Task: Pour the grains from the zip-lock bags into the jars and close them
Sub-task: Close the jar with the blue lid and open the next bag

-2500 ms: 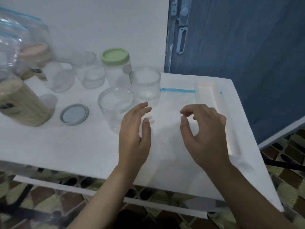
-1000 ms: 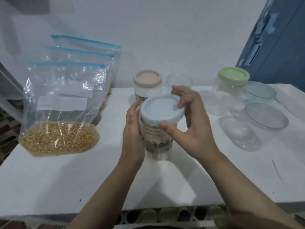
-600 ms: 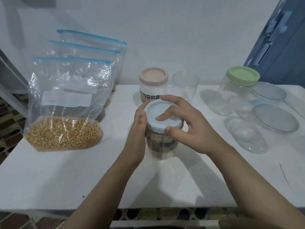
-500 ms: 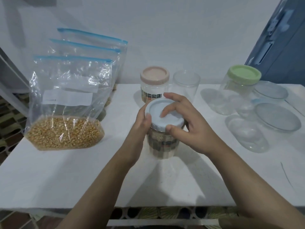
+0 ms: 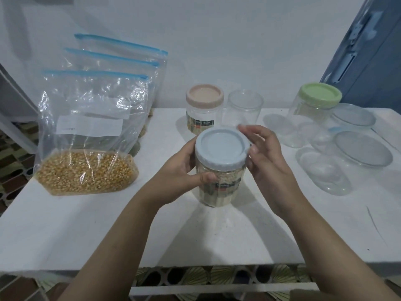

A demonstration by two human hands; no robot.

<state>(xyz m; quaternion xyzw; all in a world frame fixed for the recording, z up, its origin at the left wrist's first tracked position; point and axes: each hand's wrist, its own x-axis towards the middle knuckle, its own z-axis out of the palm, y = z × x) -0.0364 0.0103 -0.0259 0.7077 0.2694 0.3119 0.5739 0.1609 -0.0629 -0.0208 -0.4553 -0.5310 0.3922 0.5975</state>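
Observation:
A clear jar (image 5: 219, 187) filled with pale grains stands mid-table, a light blue lid (image 5: 223, 148) sitting on top. My left hand (image 5: 184, 170) grips the jar's body, thumb across its front. My right hand (image 5: 264, 157) is beside the lid with fingers spread and relaxed, thumb near the lid's rim. A zip-lock bag (image 5: 86, 135) holding yellow corn kernels stands at the left, with two more bags (image 5: 134, 59) behind it against the wall.
A pink-lidded jar (image 5: 204, 109) with grains and an empty open jar (image 5: 243, 109) stand behind. At the right are a green-lidded jar (image 5: 314, 105), several clear empty jars and lids (image 5: 362, 151). The white table's front edge (image 5: 195, 263) is near me. A blue door (image 5: 373, 51) stands at the far right.
My right hand has let go of the blue lid and opened beside it. My left hand has wrapped further around the jar. Earlier still, the view swung from the table's right end.

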